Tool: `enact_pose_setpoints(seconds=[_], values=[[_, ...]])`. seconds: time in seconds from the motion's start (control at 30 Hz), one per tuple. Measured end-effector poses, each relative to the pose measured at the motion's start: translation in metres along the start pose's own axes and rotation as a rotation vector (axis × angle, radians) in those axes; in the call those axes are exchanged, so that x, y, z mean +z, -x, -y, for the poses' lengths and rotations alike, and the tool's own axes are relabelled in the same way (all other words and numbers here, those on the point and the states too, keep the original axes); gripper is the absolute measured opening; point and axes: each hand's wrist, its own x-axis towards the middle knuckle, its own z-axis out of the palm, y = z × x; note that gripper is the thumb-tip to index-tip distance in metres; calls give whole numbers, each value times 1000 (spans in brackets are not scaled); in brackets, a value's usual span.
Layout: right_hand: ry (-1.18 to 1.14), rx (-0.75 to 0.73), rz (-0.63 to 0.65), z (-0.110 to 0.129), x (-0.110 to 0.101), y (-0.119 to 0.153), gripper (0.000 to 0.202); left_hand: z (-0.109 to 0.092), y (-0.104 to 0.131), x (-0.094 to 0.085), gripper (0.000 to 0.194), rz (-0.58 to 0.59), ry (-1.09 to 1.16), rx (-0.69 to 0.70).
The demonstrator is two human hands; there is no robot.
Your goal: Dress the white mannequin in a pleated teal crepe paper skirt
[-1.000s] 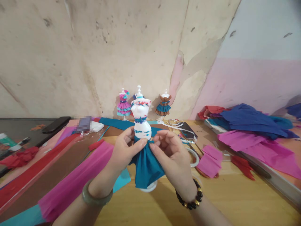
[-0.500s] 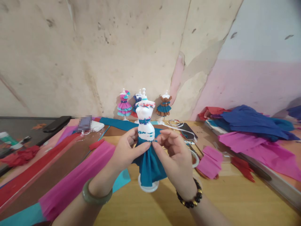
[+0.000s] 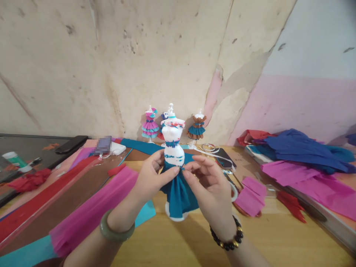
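A small white dress form (image 3: 172,137) stands upright in front of me, smudged with red and blue at the chest and waist. Teal crepe paper (image 3: 178,196) hangs in folds from its hips like a skirt. My left hand (image 3: 152,170) is closed, its thumb pressing the paper's top edge against the front of the form and its fingers behind, mostly hidden. My right hand (image 3: 207,181) pinches the same top edge between thumb and index finger, just right of the left thumb; its other fingers are curled loosely.
Dressed mini forms, one pink and blue (image 3: 150,125) and one brown and teal (image 3: 197,128), stand by the wall. Crepe strips, including a magenta strip (image 3: 94,211), lie at left. A blue paper pile (image 3: 303,148), a phone (image 3: 225,157) and a glue stick (image 3: 16,161) lie around.
The view has shifted slightly, so most things sit a little further right. Both hands keep their hold on the teal paper, with hardly any visible movement.
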Motion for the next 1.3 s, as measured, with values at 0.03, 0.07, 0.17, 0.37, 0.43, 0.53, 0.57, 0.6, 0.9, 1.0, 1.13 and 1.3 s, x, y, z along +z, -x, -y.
enact_pose_setpoints(seconds=[0.03,0.07,0.17,0.37,0.43,0.53,0.57,0.6,0.9,1.0,1.13,1.3], values=[[-25,33,-5,0,0,-1,27,0,0,0,45,-2,-1,2],[-53,63,-3,0,0,-2,28,-1,0,0,45,-3,-3,4],[-141,134,11,0,-1,-5,34,0,1,0,44,4,-9,8],[-227,197,22,-2,-3,-10,39,2,1,-2,41,49,-13,21],[-242,202,22,-3,-4,-10,40,3,1,-2,41,64,-7,21],[-246,204,33,-5,-5,-11,40,2,1,-1,42,78,-2,11],[-245,204,38,-6,-5,-11,40,2,1,-1,42,82,1,8],[-245,206,41,-6,-6,-11,40,2,1,-1,43,85,4,6],[-221,199,31,-6,-4,-10,37,1,2,0,40,73,6,14],[-243,230,40,-8,-4,-11,36,3,1,-1,40,75,5,7],[-389,362,101,-11,-6,-14,39,7,-1,-2,40,86,10,-1],[-445,398,129,-12,-6,-14,38,10,-1,-2,42,105,-15,20]])
